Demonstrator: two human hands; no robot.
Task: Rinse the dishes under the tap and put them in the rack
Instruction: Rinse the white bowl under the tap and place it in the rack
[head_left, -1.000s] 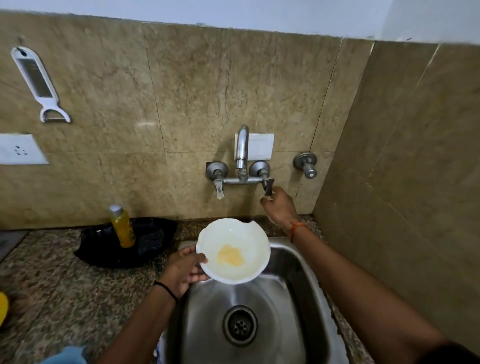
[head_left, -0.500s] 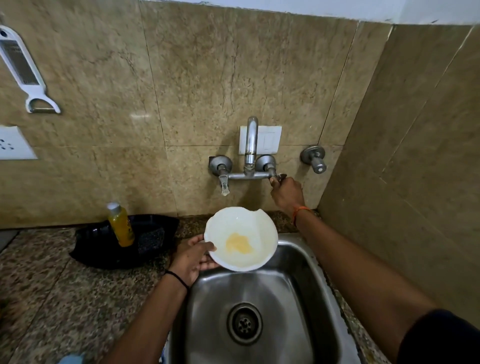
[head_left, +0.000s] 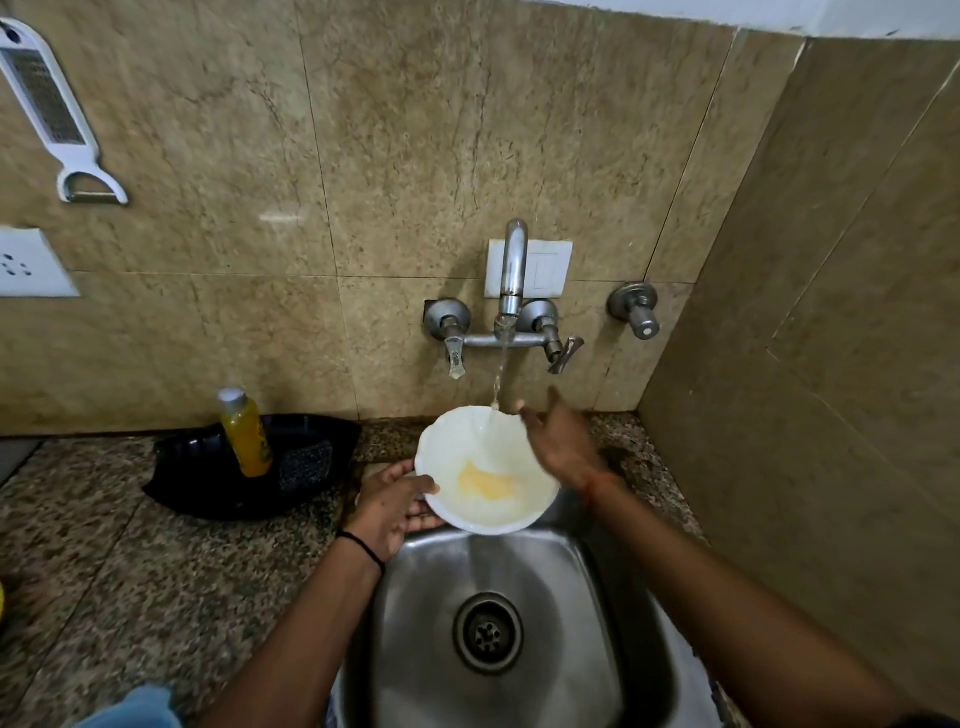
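A white bowl (head_left: 485, 467) with a yellow smear at its bottom is held over the back of the steel sink (head_left: 519, 571). My left hand (head_left: 392, 506) grips the bowl's left rim. Water runs from the wall tap (head_left: 511, 270) in a thin stream into the bowl's far side. My right hand (head_left: 558, 441) hovers at the bowl's right rim, fingers spread and blurred, holding nothing. The tap's right lever (head_left: 563, 353) stands turned out to the side. No rack is in view.
A black tray (head_left: 208, 478) on the granite counter left of the sink holds a yellow bottle (head_left: 244, 431) and a dark scrubber (head_left: 306, 462). A white peeler (head_left: 57, 109) hangs on the tiled wall. A side wall closes in on the right.
My right hand has let go of the tap's right lever and dropped to the bowl's rim. Water now flows from the spout into the bowl.
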